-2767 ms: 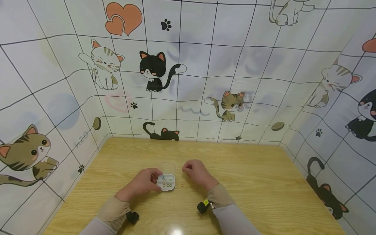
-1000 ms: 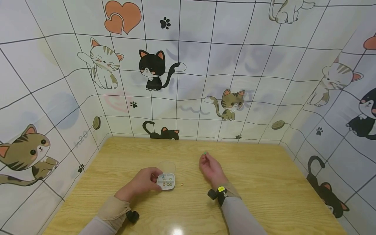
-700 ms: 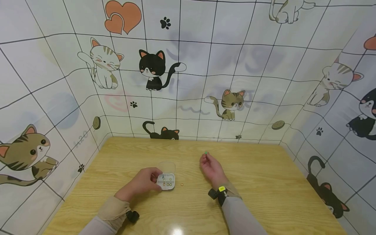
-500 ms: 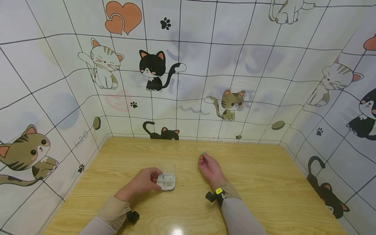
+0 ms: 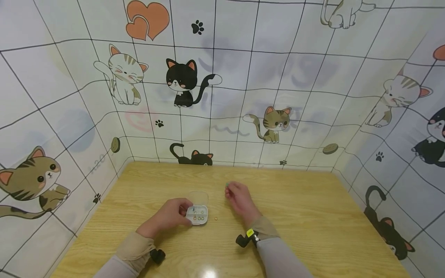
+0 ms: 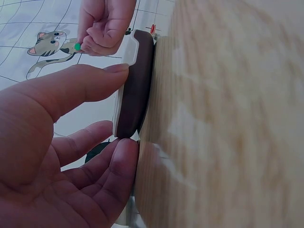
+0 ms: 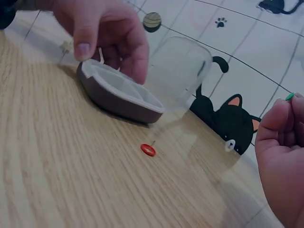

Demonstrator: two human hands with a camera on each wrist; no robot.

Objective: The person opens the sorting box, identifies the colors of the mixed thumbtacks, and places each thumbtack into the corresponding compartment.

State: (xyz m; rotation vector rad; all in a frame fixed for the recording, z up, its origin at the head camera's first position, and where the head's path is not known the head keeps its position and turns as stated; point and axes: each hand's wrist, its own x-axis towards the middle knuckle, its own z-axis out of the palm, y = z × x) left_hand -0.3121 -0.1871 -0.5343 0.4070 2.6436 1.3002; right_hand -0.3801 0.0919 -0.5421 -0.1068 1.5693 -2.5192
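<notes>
A small white compartment box (image 5: 197, 222) with a dark underside and its clear lid (image 7: 176, 71) raised stands on the table. My left hand (image 5: 170, 217) grips it at its left side, thumb on the rim and fingers against the wall. Several small tacks lie in the compartments. To the right of the box, a red thumbtack (image 7: 148, 150) lies on the table with its pin pointing up. My right hand (image 5: 241, 202), beyond and right of the box, pinches a green thumbtack (image 6: 77, 46) between thumb and fingertip; its pin is hidden.
The wooden table (image 5: 306, 216) meets a cat-print cloth wall (image 5: 229, 77) at its back and sides. Black wrist cameras (image 5: 158, 256) sit on both wrists.
My right hand first went right and turned, bringing the green thumbtack into sight, then came back left toward the box. My left hand and the box have stayed in place.
</notes>
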